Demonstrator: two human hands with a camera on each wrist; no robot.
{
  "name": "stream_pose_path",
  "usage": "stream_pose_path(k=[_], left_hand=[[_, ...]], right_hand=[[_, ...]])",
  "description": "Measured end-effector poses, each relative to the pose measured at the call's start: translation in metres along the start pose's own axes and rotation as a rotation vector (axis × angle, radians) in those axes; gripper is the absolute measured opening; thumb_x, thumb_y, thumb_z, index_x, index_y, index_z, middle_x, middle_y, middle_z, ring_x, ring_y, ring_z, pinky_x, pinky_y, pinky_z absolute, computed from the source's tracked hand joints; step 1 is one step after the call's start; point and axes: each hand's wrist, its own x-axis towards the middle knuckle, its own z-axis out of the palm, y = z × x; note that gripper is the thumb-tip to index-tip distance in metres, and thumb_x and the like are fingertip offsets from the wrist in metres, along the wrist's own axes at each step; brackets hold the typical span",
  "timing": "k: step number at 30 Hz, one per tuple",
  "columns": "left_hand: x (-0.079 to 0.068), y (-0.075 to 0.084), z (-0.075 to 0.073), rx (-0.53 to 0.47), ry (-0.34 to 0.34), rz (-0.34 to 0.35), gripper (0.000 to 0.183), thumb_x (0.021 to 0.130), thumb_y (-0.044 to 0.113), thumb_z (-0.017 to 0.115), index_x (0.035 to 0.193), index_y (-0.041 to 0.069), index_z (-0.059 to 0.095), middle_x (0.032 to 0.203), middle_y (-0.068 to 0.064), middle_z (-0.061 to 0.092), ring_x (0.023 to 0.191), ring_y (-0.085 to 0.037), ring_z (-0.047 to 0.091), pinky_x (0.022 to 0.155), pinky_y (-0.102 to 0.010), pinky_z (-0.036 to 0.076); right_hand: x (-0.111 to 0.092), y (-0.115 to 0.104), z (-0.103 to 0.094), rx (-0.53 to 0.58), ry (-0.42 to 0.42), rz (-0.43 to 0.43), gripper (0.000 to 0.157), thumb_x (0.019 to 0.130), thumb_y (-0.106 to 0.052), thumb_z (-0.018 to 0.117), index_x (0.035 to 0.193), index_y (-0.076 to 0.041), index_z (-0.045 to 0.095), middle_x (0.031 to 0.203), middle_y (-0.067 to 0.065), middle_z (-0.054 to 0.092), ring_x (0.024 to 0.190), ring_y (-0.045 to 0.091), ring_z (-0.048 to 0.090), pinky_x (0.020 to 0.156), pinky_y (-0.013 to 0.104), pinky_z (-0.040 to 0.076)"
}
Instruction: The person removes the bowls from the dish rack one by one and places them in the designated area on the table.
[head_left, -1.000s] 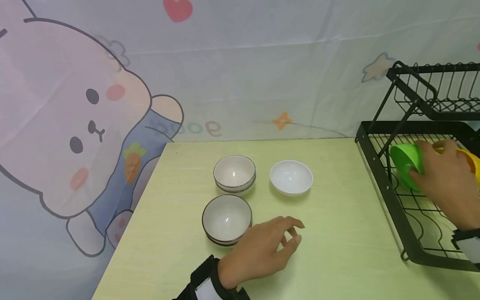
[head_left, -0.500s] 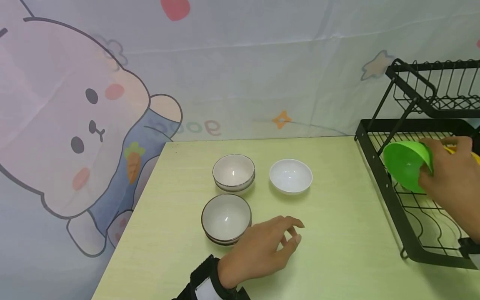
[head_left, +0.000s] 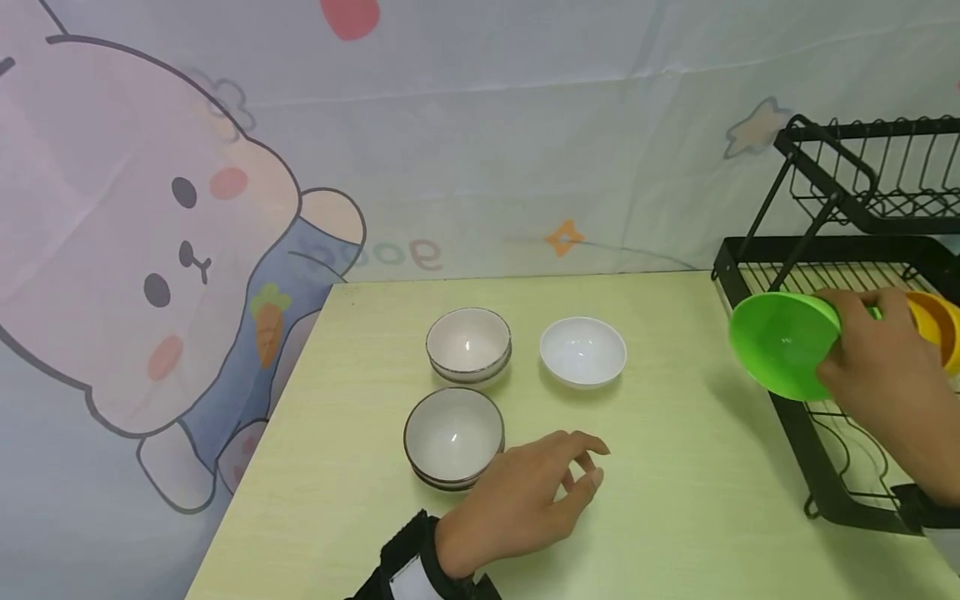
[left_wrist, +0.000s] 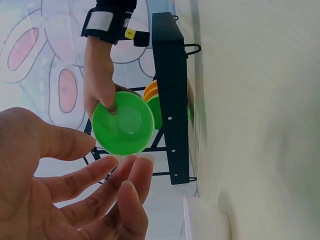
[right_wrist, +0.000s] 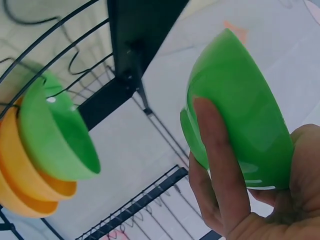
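A bright green bowl [head_left: 783, 346], tilted with its hollow side showing, hangs over the left edge of the black dish rack [head_left: 795, 458]. My right hand [head_left: 888, 379] grips it by the rim, thumb on one side and fingers on the other. In the right wrist view another green bowl [right_wrist: 60, 135] leans in the rack against orange-yellow bowls [right_wrist: 37, 170]. My left hand [head_left: 528, 496] is held over the table with its fingers loosely bent, holding nothing. Just beyond it stands a stack of dark-rimmed white bowls [head_left: 453, 433].
Behind that stack sits a second stack of rimmed bowls [head_left: 468, 340], with a plain white bowl [head_left: 582, 352] to its right. The rack's upper tier [head_left: 892, 167] rises at the back right. A printed cloth [head_left: 480, 150] hangs behind the table [head_left: 660, 500].
My right hand has lifted the green bowl out of the rack and brought it left past the rack's edge, turning its hollow side into view. The left hand has stayed in place.
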Motion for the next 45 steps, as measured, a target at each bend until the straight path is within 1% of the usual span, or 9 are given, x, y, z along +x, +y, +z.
stream_pose_path(k=[8, 17, 22, 25, 29, 31, 35, 41, 45], left_hand=[[0.000, 0.000, 0.001, 0.008, 0.000, -0.005, 0.028, 0.104, 0.031, 0.042, 0.125, 0.027, 0.061, 0.108, 0.015, 0.066, 0.087, 0.007, 0.062, 0.066, -0.012, 0.042], [0.000, 0.001, 0.000, 0.003, -0.009, -0.013, 0.028, 0.104, 0.032, 0.042, 0.125, 0.027, 0.061, 0.107, 0.015, 0.066, 0.087, 0.007, 0.062, 0.066, -0.012, 0.042], [0.000, 0.001, 0.001, 0.002, -0.014, -0.014, 0.029, 0.104, 0.032, 0.042, 0.125, 0.027, 0.061, 0.108, 0.015, 0.066, 0.088, 0.006, 0.062, 0.066, -0.012, 0.042], [0.000, 0.000, 0.001, 0.000, -0.014, -0.016, 0.029, 0.104, 0.032, 0.042, 0.126, 0.027, 0.061, 0.109, 0.015, 0.066, 0.088, 0.006, 0.063, 0.066, -0.012, 0.042], [0.001, 0.000, 0.001, 0.006, -0.017, -0.017, 0.028, 0.104, 0.031, 0.043, 0.126, 0.027, 0.060, 0.110, 0.015, 0.066, 0.088, 0.005, 0.063, 0.066, -0.011, 0.042], [0.001, 0.000, 0.001, 0.009, -0.016, -0.014, 0.028, 0.104, 0.031, 0.043, 0.126, 0.027, 0.060, 0.110, 0.015, 0.066, 0.088, 0.005, 0.063, 0.066, -0.011, 0.042], [0.001, 0.000, 0.001, 0.009, -0.012, -0.014, 0.028, 0.104, 0.031, 0.043, 0.126, 0.026, 0.060, 0.110, 0.016, 0.065, 0.088, 0.006, 0.063, 0.066, -0.011, 0.042], [0.000, 0.001, 0.001, 0.000, -0.020, -0.017, 0.030, 0.105, 0.033, 0.043, 0.128, 0.026, 0.060, 0.112, 0.015, 0.066, 0.089, 0.003, 0.064, 0.067, -0.012, 0.043], [0.001, 0.000, 0.000, -0.004, -0.026, -0.015, 0.030, 0.104, 0.032, 0.044, 0.128, 0.024, 0.060, 0.116, 0.013, 0.065, 0.090, 0.004, 0.064, 0.067, -0.011, 0.043]], right_hand=[[-0.006, -0.015, 0.002, 0.026, -0.009, -0.021, 0.071, 0.074, 0.013, 0.050, 0.142, 0.009, 0.033, 0.129, 0.044, 0.030, 0.097, 0.058, 0.038, 0.066, 0.071, 0.043], [-0.017, -0.032, 0.012, 0.084, -0.018, -0.091, 0.073, 0.073, 0.014, 0.045, 0.145, 0.009, 0.032, 0.127, 0.043, 0.035, 0.097, 0.057, 0.044, 0.064, 0.070, 0.044], [-0.023, -0.039, 0.016, 0.127, -0.028, -0.140, 0.074, 0.073, 0.014, 0.045, 0.145, 0.007, 0.031, 0.126, 0.042, 0.037, 0.095, 0.057, 0.046, 0.058, 0.067, 0.042], [-0.028, -0.044, 0.019, 0.152, -0.023, -0.183, 0.075, 0.073, 0.013, 0.050, 0.145, 0.006, 0.031, 0.123, 0.042, 0.039, 0.092, 0.056, 0.049, 0.058, 0.067, 0.043], [-0.035, -0.051, 0.025, 0.173, -0.012, -0.219, 0.075, 0.074, 0.011, 0.058, 0.144, 0.006, 0.032, 0.119, 0.041, 0.042, 0.092, 0.056, 0.050, 0.063, 0.070, 0.045], [-0.037, -0.054, 0.028, 0.185, -0.016, -0.237, 0.074, 0.074, 0.011, 0.058, 0.144, 0.006, 0.032, 0.116, 0.040, 0.044, 0.091, 0.055, 0.051, 0.062, 0.070, 0.045], [-0.042, -0.058, 0.035, 0.215, -0.062, -0.280, 0.074, 0.074, 0.014, 0.055, 0.143, 0.008, 0.030, 0.113, 0.038, 0.045, 0.091, 0.053, 0.054, 0.063, 0.065, 0.049], [-0.049, -0.063, 0.047, 0.253, -0.213, -0.303, 0.077, 0.078, 0.012, 0.052, 0.148, 0.009, 0.021, 0.131, 0.040, 0.039, 0.108, 0.054, 0.050, 0.076, 0.068, 0.047], [-0.053, -0.068, 0.057, 0.287, -0.253, -0.337, 0.074, 0.078, 0.014, 0.048, 0.147, 0.009, 0.021, 0.129, 0.038, 0.041, 0.111, 0.052, 0.051, 0.079, 0.066, 0.048]])
